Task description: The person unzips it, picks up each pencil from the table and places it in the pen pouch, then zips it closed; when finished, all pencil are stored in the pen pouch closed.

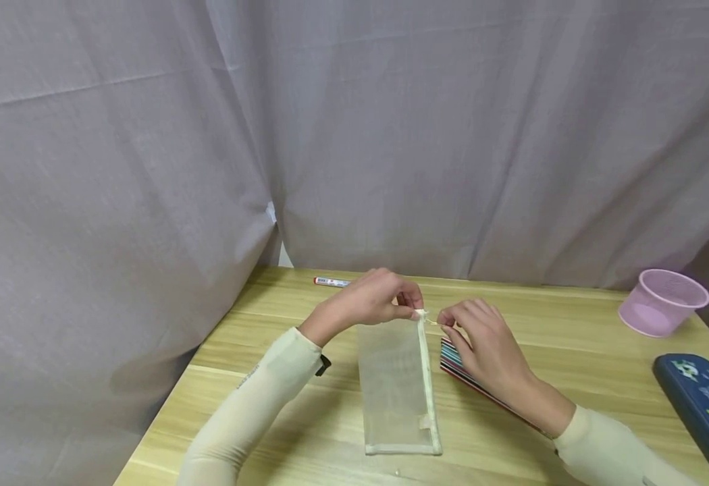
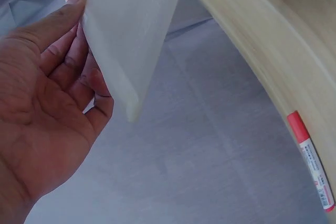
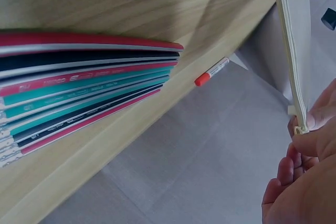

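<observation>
A pale, see-through zip pouch (image 1: 391,381) hangs upright between the hands, its zipper edge on the right side in the head view. At its top corner my left hand (image 1: 375,298) pinches the zipper end between thumb and fingers. My right hand (image 1: 485,347), just to the right, pinches a thin cream pull cord (image 1: 432,322) at that same corner. In the left wrist view the pouch (image 2: 128,40) slants down from the thumb tip. Under the right hand lies a row of striped pencils (image 3: 89,85) in red, black and teal, partly hidden by it in the head view.
A white marker with a red cap (image 1: 330,282) lies near the table's back edge. At the right stand a pink mesh pen holder (image 1: 664,304) and, nearer, a dark blue pencil case (image 1: 697,405). Grey curtains (image 1: 391,135) hang behind and to the left of the wooden table.
</observation>
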Motion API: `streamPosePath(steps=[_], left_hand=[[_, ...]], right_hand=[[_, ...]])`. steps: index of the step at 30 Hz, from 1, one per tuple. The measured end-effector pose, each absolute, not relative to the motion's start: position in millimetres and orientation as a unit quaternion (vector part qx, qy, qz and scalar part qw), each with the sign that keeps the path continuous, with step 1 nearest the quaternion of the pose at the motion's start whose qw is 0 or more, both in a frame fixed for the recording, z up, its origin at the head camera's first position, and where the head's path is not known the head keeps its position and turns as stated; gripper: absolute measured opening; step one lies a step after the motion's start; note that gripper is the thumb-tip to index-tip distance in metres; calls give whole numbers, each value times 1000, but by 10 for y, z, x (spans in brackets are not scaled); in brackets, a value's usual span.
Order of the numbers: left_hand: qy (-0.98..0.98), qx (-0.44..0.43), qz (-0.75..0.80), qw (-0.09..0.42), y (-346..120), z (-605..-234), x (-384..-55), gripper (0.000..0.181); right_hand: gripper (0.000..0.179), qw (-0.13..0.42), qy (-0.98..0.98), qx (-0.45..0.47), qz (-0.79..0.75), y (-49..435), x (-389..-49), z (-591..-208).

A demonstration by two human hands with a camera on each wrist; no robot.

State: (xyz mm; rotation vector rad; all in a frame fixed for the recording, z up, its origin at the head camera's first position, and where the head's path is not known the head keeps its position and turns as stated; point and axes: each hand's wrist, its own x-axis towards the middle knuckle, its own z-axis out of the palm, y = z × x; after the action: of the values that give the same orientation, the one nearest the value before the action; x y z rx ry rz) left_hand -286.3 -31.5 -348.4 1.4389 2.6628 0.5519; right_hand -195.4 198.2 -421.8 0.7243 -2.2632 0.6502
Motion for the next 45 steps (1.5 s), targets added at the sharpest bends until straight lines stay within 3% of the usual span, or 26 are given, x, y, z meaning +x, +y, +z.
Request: streamPosePath(steps=[3,22,32,39,45], left_hand=[[862,476,174,19,-306,-3477,-2863,8],[870,471,142,-40,-335,-3247,-2877,7],[876,450,163,-59,-433,-3201,-2944,8],[882,435,170,-60,-531,-3154,-2953,5],[887,418,170,-95,-632,-3053,-2989,6]], right_hand=[[20,341,-864,278,244,1979,-1934,-4227],[23,349,-861,309,201,2093,-1719,-4332],[11,325,-863,321,216,2157,-1623,-4395],[24,329,-859,336,203,2131,-1580,-4427],[13,323,-858,347,197,2135,-1480,-4505]])
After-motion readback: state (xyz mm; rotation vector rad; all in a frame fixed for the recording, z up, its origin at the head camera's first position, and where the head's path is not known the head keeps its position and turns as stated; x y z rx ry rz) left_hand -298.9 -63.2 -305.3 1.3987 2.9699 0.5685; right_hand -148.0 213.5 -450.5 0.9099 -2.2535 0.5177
